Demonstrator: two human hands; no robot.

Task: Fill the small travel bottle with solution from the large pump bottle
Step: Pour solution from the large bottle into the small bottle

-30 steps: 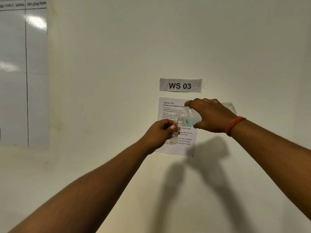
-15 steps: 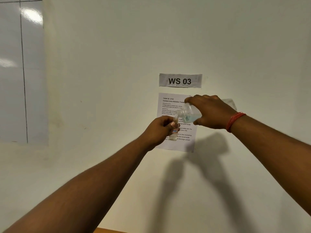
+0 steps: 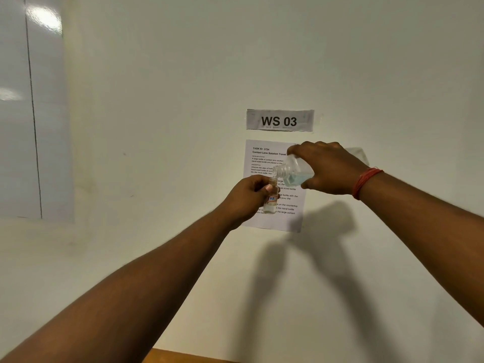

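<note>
- Head view: your left hand (image 3: 247,196) is curled around the small travel bottle (image 3: 271,199), thumb across its front, and holds it upright in front of the wall.
- The small travel bottle is clear, with a red-and-blue label on its middle and its open mouth at the top.
- Your right hand (image 3: 328,170) grips the large bottle (image 3: 293,172) from above, fingers wrapped over its body — the bottle lies tipped almost on its side, neck pointing left and slightly down.
- The large bottle's open threaded neck sits just above the travel bottle's mouth, touching or nearly so; you cannot tell which from here.
- Pale blue solution (image 3: 298,179) pools in the low side of the large bottle, near its shoulder.
- A red thread band (image 3: 365,183) circles your right wrist.
- Behind both bottles a printed instruction sheet (image 3: 264,158) is stuck to the wall, and above it a label reading "WS 03" (image 3: 279,120).
- A glossy whiteboard (image 3: 28,108) fills the left edge — a strip of wooden surface (image 3: 188,356) shows at the bottom.
- Shadows of both arms fall on the wall below the sheet.
</note>
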